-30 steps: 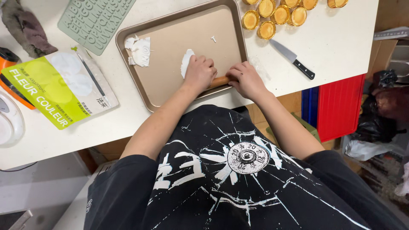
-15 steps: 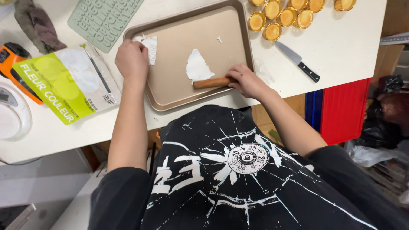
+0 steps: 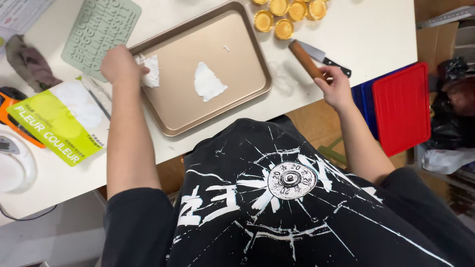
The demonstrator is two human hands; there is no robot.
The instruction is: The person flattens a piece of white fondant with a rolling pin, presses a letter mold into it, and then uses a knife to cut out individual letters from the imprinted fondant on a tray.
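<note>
A gold baking tray (image 3: 247,54) lies on the white table. In its middle is a flattened white piece of dough (image 3: 208,82). My left hand (image 3: 120,64) is at the tray's left edge, its fingers on a second lump of white dough (image 3: 151,70). My right hand (image 3: 336,86) is off to the right of the tray, gripping the near end of a small wooden rolling pin (image 3: 305,59), which rests on the table beside a knife (image 3: 324,58).
Several gold tart cups (image 3: 287,15) sit behind the tray. A green letter mould (image 3: 96,32), a yellow-green bag (image 3: 59,123), a grey cloth (image 3: 29,64) and a white scale (image 3: 15,165) are at the left. A red bin (image 3: 401,106) stands below the table edge at right.
My right hand has carried the rolling pin off the tray to the table at the right. My left hand went from the flat dough to the lump at the tray's left edge.
</note>
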